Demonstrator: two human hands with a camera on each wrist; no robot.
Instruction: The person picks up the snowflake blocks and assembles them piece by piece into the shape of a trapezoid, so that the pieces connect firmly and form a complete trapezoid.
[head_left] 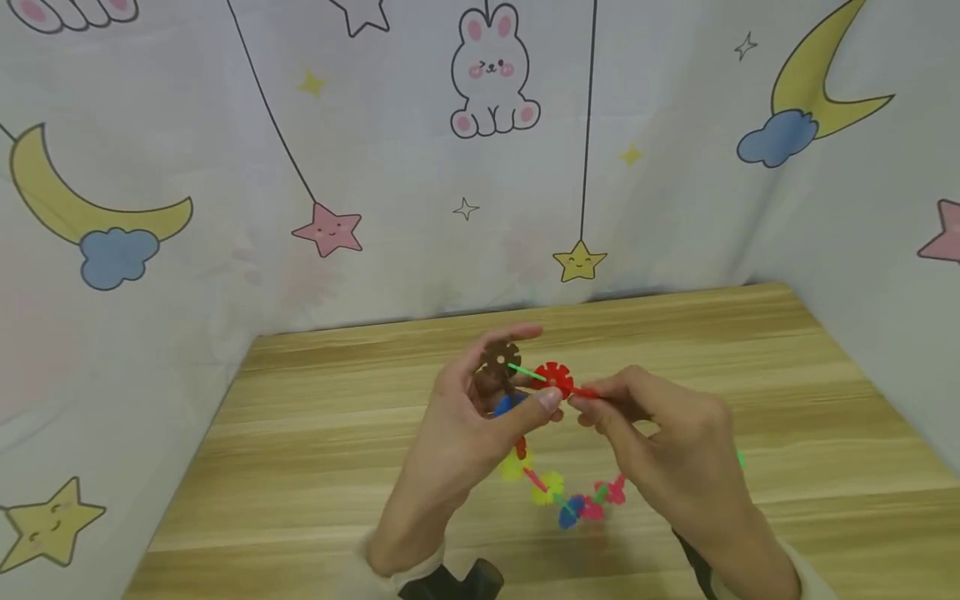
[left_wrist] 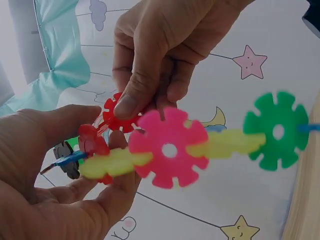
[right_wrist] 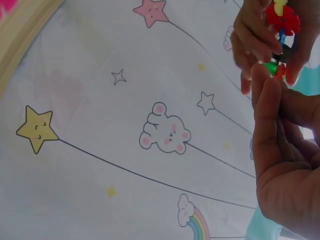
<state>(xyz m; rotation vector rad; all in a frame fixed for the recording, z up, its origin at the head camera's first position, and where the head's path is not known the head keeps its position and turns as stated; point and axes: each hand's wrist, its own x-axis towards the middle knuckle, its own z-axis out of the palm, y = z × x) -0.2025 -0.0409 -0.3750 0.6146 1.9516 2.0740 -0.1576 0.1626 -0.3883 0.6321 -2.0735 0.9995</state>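
Note:
A chain of slotted snowflake discs hangs between the two hands above the table. My left hand point(head_left: 457, 437) pinches a red disc point(head_left: 553, 375) near the chain's upper end, joined to an edge-on green disc point(head_left: 527, 372) and a dark brown disc point(head_left: 495, 350). My right hand point(head_left: 675, 442) pinches another red disc point(head_left: 585, 392) by its edge, against the first one; whether their slots interlock I cannot tell. In the left wrist view, a pink disc point(left_wrist: 172, 172), yellow disc point(left_wrist: 225, 145) and green disc point(left_wrist: 260, 120) cross close to the camera.
Below the hands, the chain's lower part, with yellow discs point(head_left: 551, 490) and a blue disc point(head_left: 570, 511), hangs over the wood-grain table point(head_left: 300, 467). A white printed cloth point(head_left: 405, 167) surrounds the table at back and sides.

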